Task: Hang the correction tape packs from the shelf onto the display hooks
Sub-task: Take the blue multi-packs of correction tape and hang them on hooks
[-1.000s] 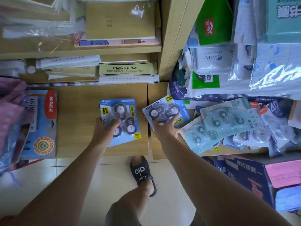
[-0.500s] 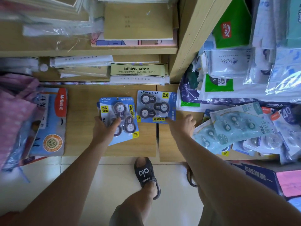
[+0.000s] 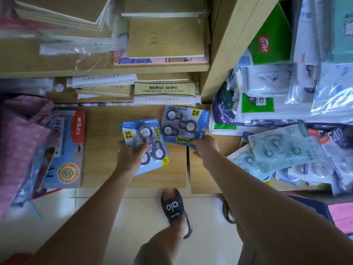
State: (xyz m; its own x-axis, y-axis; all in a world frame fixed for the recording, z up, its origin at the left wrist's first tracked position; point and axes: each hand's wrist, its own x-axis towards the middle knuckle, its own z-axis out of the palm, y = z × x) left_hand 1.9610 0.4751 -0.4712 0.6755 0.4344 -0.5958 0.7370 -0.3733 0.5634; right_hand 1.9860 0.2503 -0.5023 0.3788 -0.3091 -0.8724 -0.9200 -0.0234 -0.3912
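Observation:
My left hand [image 3: 131, 156] grips a blue correction tape pack [image 3: 150, 134] with three black tape rollers, held flat over the wooden shelf [image 3: 103, 150]. Just to its right lies a second blue pack [image 3: 184, 124], turned upside down. My right hand [image 3: 207, 150] holds that pack by its near edge. A loose pile of light teal correction tape packs [image 3: 282, 148] covers the shelf at the right. No display hooks are in view.
Stacked notebooks and paper packs [image 3: 164, 90] fill the shelf's back and the tier above. A blue and red box [image 3: 66, 148] and pink bagged goods [image 3: 21, 142] lie left. Plastic-wrapped packets [image 3: 277, 88] tower at the right. My sandalled foot [image 3: 174, 207] stands on the tiled floor.
My right hand carried the second blue pack left from the pile's edge and set it upside down beside the first pack. My left hand kept its grip in place.

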